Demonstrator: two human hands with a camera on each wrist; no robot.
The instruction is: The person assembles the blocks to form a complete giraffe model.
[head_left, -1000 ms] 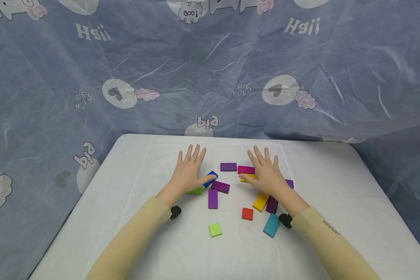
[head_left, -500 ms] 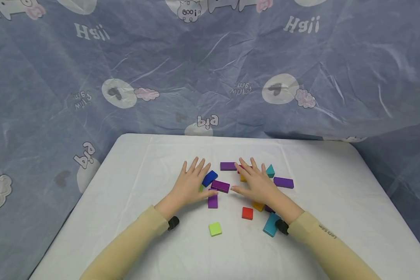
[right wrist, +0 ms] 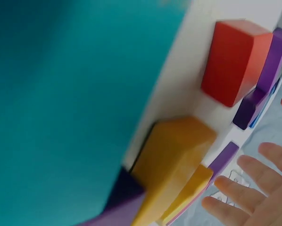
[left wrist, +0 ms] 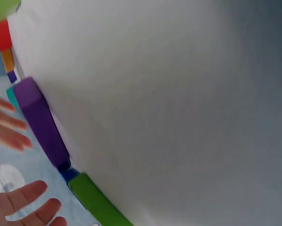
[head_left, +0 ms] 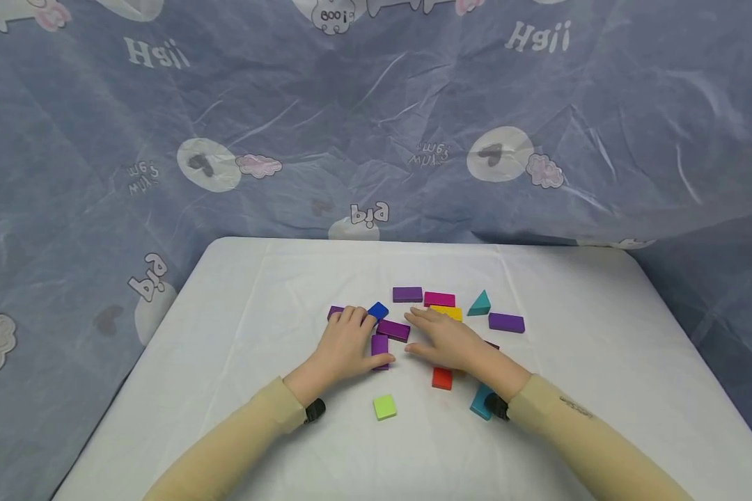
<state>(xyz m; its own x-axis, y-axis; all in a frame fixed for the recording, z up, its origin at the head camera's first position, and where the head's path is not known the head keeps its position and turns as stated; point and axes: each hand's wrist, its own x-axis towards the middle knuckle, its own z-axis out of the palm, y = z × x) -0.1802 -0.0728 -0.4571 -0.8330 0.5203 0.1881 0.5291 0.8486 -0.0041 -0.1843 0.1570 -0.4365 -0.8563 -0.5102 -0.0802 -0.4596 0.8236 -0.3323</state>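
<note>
In the head view my left hand (head_left: 345,344) reaches over the left of some scattered toy blocks, palm down. Its thumb crosses above a purple block (head_left: 379,342), and its fingertips come beside a blue block (head_left: 379,310). A green block (left wrist: 97,202) shows near its fingers in the left wrist view. My right hand (head_left: 448,341) is over the right part of the blocks, fingers spread towards the left. It partly covers a yellow block (head_left: 449,312) and a red block (head_left: 441,378). Neither hand holds anything. In the right wrist view an orange-yellow block (right wrist: 171,155) lies below the fingers.
A teal triangular block (head_left: 479,304) and a purple block (head_left: 506,323) lie at the right. Farther back are another purple block (head_left: 407,295) and a magenta one (head_left: 439,299). A lime block (head_left: 385,407) is nearest the person. All lie on a white table (head_left: 276,278) before a hanging patterned sheet (head_left: 363,125).
Both hands have come back towards the person, the right one also leftward. The teal triangular block and a purple block past the left fingers have come into sight. The blocks look unmoved.
</note>
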